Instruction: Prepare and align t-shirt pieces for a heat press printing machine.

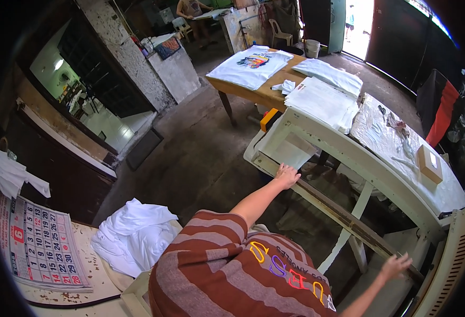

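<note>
My left hand (287, 176) has its fingers curled over the far end of a long, dark-edged bar (343, 214). This bar runs across a pale, worn machine frame (343, 142). Farther right, my right hand (395, 267) is raised near the bar's other end, fingers apart, with nothing visible in it. Whether it touches the bar, I cannot tell. Just beyond my left hand lies a pale, flat sheet or panel (290, 150) inside the frame.
A wooden table (277, 68) bears a printed white shirt (253, 63) and stacked white sheets (319, 100). A plastic-covered table (396, 142) holds a brown box (429, 164). White cloth (132, 235) is heaped at left beside a calendar (42, 243). Another person (193, 10) stands far back.
</note>
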Demonstrator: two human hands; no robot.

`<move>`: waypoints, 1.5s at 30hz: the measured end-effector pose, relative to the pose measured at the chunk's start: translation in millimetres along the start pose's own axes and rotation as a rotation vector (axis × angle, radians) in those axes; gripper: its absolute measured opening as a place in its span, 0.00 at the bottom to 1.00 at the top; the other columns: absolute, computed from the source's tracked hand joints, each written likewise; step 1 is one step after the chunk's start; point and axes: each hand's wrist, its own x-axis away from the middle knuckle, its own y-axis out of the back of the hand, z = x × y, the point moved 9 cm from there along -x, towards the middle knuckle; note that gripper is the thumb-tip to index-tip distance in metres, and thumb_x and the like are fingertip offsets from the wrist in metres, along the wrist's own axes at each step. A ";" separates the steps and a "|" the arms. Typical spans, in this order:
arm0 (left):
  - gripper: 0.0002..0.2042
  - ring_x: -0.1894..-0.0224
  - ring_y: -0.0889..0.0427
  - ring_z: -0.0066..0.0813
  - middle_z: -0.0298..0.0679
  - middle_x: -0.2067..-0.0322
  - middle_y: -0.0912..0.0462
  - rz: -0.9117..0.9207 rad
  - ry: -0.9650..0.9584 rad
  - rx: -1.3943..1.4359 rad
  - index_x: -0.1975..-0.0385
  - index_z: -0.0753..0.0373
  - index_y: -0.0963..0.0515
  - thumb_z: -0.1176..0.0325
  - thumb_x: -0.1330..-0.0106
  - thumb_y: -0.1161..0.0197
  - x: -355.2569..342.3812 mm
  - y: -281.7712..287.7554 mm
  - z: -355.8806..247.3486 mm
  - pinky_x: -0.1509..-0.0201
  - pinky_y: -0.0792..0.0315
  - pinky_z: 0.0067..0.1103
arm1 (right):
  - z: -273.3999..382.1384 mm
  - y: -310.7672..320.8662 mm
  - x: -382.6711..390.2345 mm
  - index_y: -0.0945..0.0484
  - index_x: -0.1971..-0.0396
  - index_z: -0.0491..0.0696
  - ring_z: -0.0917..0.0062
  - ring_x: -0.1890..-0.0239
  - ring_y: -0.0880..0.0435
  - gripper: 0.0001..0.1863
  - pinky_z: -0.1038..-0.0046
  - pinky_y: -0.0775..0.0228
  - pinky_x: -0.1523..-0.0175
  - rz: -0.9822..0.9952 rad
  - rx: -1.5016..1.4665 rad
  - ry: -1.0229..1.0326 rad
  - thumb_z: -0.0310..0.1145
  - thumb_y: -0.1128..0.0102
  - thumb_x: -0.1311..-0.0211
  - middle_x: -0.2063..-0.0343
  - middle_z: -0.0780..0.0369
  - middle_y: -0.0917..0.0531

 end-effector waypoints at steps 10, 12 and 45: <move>0.24 0.40 0.41 0.41 0.46 0.42 0.43 -0.230 -0.326 0.185 0.45 0.60 0.40 0.63 0.41 0.47 119.7 17.9 7.8 0.39 0.45 0.38 | 241.2 46.8 133.3 0.32 0.52 0.49 0.59 0.44 0.37 0.22 0.54 0.45 0.44 0.017 -0.594 0.493 0.26 0.50 0.51 0.43 0.53 0.39; 0.24 0.41 0.40 0.42 0.48 0.41 0.44 0.125 -0.132 0.265 0.46 0.61 0.38 0.61 0.43 0.47 153.4 -42.7 66.9 0.40 0.44 0.38 | 296.1 72.5 172.8 0.29 0.58 0.46 0.58 0.49 0.32 0.19 0.60 0.41 0.47 -0.015 -0.758 0.673 0.22 0.50 0.54 0.49 0.51 0.32; 0.14 0.65 0.23 0.50 0.53 0.71 0.22 -0.292 1.663 0.851 0.75 0.68 0.22 0.63 0.49 0.49 540.2 -148.9 351.2 0.61 0.29 0.36 | 723.5 -30.1 553.3 0.24 0.61 0.46 0.60 0.57 0.23 0.20 0.64 0.33 0.53 1.350 0.512 2.280 0.45 0.49 0.47 0.65 0.51 0.21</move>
